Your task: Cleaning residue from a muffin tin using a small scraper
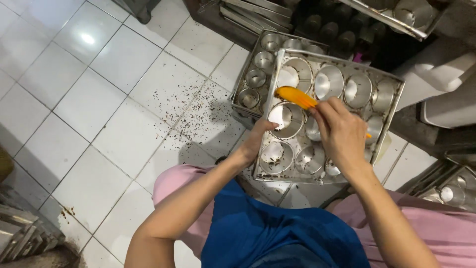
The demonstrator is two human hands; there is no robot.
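Note:
A metal baking tray (391, 106) with several round cup moulds leans tilted over my lap. My left hand (255, 140) grips its left rim and holds it up. My right hand (342, 134) is closed on an orange brush (296, 97), whose bristle end reaches into a cup near the tray's upper middle. Dark crumbs lie in the lower cups.
A second cup tray (255, 74) lies on the white tile floor behind the first. Dark crumbs (191, 106) are scattered over the tiles to its left. More metal trays are stacked at the top, lower right (448, 191) and lower left (20, 233).

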